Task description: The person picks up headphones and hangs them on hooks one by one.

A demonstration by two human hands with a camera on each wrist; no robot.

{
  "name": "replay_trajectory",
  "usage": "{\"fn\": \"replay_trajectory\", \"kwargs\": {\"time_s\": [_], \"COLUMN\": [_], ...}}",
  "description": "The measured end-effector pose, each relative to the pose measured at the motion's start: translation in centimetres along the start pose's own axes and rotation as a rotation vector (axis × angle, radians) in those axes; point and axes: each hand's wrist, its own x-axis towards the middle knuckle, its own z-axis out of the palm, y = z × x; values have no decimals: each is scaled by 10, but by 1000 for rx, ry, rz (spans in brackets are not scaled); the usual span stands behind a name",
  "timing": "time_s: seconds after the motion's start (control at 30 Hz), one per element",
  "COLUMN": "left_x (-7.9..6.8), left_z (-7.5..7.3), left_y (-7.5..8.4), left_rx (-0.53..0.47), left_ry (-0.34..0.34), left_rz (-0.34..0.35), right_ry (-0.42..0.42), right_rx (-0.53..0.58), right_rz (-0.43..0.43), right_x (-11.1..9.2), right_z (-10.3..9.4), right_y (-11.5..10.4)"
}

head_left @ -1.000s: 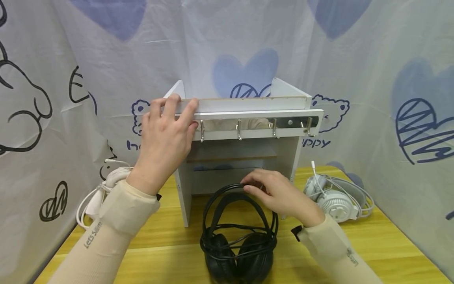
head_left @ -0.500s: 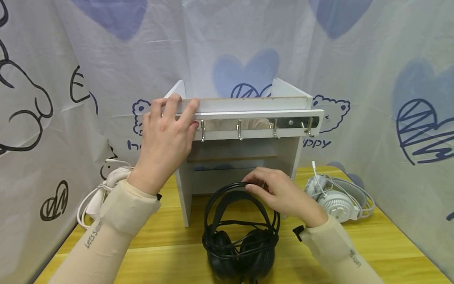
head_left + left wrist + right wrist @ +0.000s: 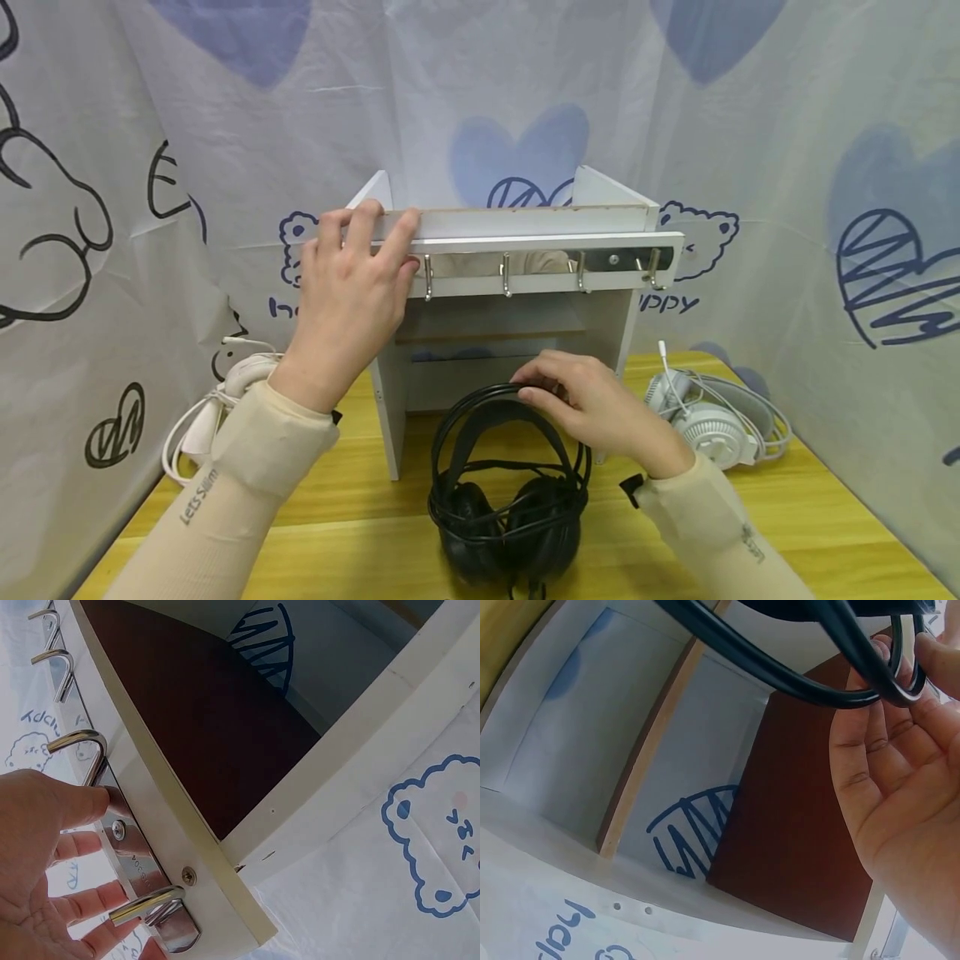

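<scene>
My right hand (image 3: pixel 588 408) pinches the top of the thin outer headband of black headphones (image 3: pixel 542 529); in the right wrist view thumb and fingers close on the black band (image 3: pixel 780 679). The headphones hang upright in front of the white shelf, ear cups down, their black cable wrapped around them. At the left end of the white hook rail (image 3: pixel 450 287), my left hand (image 3: pixel 352 287) rests with spread fingers. In the left wrist view its thumb touches the metal strip (image 3: pixel 131 844) between two hooks. The leftmost hook (image 3: pixel 146 907) lies close to its fingers.
A white shelf unit (image 3: pixel 626 333) stands on the yellow wooden table (image 3: pixel 352 550). White headphones with a microphone (image 3: pixel 712 429) lie at right. Another white item with a cable (image 3: pixel 251 371) lies at left, partly behind my left arm. Patterned cloth hangs around the table.
My right hand and the black headphones have risen slightly and shifted a little to the right. The left hand stays in place on the hook rail.
</scene>
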Motion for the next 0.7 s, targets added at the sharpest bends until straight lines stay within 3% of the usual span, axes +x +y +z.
{"fn": "replay_trajectory", "kwargs": {"time_s": [0.7], "left_x": [-1], "left_z": [0], "left_y": [-1], "left_rx": [2], "left_ry": [5], "left_rz": [4], "right_ry": [30], "right_rx": [-23], "right_rz": [-22], "right_x": [0], "right_z": [-15], "right_y": [6]}}
